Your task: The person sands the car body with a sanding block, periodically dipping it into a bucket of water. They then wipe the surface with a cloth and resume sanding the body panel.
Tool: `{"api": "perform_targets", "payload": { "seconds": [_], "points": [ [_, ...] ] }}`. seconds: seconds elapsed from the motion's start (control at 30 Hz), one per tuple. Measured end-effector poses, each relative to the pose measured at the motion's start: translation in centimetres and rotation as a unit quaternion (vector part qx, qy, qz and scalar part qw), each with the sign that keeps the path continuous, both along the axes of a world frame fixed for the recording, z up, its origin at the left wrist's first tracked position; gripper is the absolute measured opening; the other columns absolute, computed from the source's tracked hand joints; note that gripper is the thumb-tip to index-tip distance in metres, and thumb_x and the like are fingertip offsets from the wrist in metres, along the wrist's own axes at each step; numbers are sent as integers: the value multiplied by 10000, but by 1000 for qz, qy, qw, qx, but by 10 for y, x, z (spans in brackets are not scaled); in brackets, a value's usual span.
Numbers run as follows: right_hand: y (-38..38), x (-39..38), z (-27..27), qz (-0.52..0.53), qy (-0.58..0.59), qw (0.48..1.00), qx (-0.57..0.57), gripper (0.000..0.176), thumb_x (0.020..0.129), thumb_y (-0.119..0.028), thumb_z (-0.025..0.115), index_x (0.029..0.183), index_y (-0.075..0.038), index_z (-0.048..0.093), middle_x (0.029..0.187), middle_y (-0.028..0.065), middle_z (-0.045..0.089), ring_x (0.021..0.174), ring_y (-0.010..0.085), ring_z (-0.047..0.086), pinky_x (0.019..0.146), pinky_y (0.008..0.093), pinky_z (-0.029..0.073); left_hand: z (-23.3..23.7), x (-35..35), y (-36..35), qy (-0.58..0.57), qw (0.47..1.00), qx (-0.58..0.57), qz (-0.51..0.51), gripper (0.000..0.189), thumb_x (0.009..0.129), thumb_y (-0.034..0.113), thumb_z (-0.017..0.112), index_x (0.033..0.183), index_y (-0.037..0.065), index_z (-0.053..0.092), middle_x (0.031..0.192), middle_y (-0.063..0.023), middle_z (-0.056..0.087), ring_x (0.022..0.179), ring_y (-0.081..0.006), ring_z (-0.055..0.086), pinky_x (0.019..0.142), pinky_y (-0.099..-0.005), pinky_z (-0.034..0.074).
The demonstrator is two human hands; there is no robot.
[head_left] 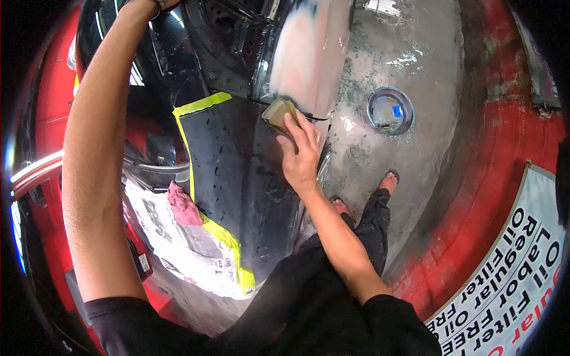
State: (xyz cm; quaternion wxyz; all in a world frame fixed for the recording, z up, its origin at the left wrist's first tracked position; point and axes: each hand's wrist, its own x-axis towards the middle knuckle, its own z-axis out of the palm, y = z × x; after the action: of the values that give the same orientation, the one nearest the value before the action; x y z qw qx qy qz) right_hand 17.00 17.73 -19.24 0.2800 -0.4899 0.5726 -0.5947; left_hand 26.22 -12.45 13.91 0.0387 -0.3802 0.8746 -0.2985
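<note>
Head view, looking down along a black car panel [237, 172] above a wet concrete floor [380, 160]. The right hand [301, 155] is closed around a tan sanding pad [280, 113], which is pressed flat against the panel at the lower edge of a pale patch [309, 53].

The left arm [95, 148] is stretched upward. The left hand [168, 3] is cut off by the top edge, so its grip cannot be told.

By the look of it, the work is partly done. The patch is rubbed dull, whitish-pink and matte, while the paint below and to the left is glossy, dark and beaded with water.

Yellow-green tape [205, 102] is seen along the panel's edge, with crumpled newspaper [178, 243] fixed beneath it. A soft pink rag [183, 204] is bunched on the paper.

A round metal cover [390, 111] is set into the rough, speckled floor. Two feet in sandals [389, 180] are planted beside the curved panel.
</note>
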Motion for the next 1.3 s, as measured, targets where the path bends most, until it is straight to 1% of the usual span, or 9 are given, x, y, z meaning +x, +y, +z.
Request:
{"api": "perform_targets", "payload": {
  "seconds": [0.2, 0.4, 0.6, 0.7, 0.8, 0.93, 1.0, 1.2, 1.3],
  "points": [
    [-81, -29, -32, -73, -140, 987, 3, 464, 1048, -139, 703, 1505, -72, 669, 1482, 240, 654, 1358, 416, 607, 1211, 459, 422, -4, -8, 13, -9, 1000, -8, -6, 392, 929, 338, 727, 1241, 112, 800, 1570, -89, 633, 1609, -298, 407, 1341, -535, 232],
    [39, 9, -12, -9, -57, 998, 23, 495, 974, -54, 771, 1464, -88, 712, 1548, 203, 640, 1378, 406, 585, 1206, 480, 419, -4, -12, 15, 1, 1000, 1, 7, 391, 930, 338, 730, 1234, 104, 805, 1577, -87, 631, 1614, -292, 401, 1349, -524, 215],
    [-47, -19, -49, -78, -153, 985, 9, 439, 1056, -142, 701, 1485, -57, 672, 1461, 222, 672, 1375, 397, 598, 1211, 454, 403, 1, -23, 19, 5, 998, 25, 54, 385, 933, 336, 729, 1227, 100, 808, 1592, -91, 622, 1613, -288, 404, 1349, -516, 223],
    [-22, -13, -38, -68, -99, 992, 48, 450, 1042, -148, 717, 1485, -73, 688, 1501, 212, 660, 1372, 403, 592, 1211, 473, 401, -4, -16, 20, -1, 1000, -6, 7, 387, 931, 335, 734, 1227, 97, 806, 1592, -95, 621, 1611, -286, 408, 1347, -516, 226],
    [32, 8, -24, -34, -74, 996, 27, 478, 1015, -150, 758, 1487, -109, 703, 1518, 190, 663, 1375, 397, 592, 1207, 479, 419, 1, -18, 14, 17, 998, 24, 49, 385, 927, 333, 740, 1228, 101, 805, 1589, -97, 623, 1610, -289, 410, 1345, -519, 228],
    [-24, -14, -35, -67, -97, 993, 31, 446, 1032, -147, 728, 1473, -83, 704, 1486, 216, 673, 1360, 393, 607, 1199, 471, 427, -6, -14, 18, 16, 1000, 1, 3, 377, 921, 321, 743, 1218, 98, 805, 1583, -95, 627, 1610, -298, 409, 1344, -527, 225],
    [-67, -30, -40, -78, -170, 982, -2, 424, 1037, -150, 717, 1451, -62, 707, 1459, 224, 682, 1351, 390, 625, 1198, 451, 428, -1, -21, 18, 16, 999, 24, 37, 376, 921, 320, 741, 1215, 95, 805, 1586, -95, 625, 1612, -298, 406, 1346, -526, 222],
    [-1, 3, -14, -36, -91, 995, 32, 481, 992, -156, 777, 1470, -140, 725, 1500, 208, 668, 1392, 408, 585, 1226, 516, 400, -6, -24, 24, 1, 1000, -10, 26, 381, 924, 318, 737, 1226, 96, 807, 1597, -95, 615, 1618, -292, 396, 1356, -527, 210],
    [-28, -6, -15, -50, -121, 991, 24, 469, 992, -168, 774, 1458, -131, 732, 1488, 216, 669, 1407, 407, 574, 1228, 501, 401, -6, -24, 23, 6, 1000, -9, 27, 385, 924, 320, 736, 1229, 97, 807, 1597, -95, 614, 1618, -290, 396, 1358, -530, 205]
  ]
}}
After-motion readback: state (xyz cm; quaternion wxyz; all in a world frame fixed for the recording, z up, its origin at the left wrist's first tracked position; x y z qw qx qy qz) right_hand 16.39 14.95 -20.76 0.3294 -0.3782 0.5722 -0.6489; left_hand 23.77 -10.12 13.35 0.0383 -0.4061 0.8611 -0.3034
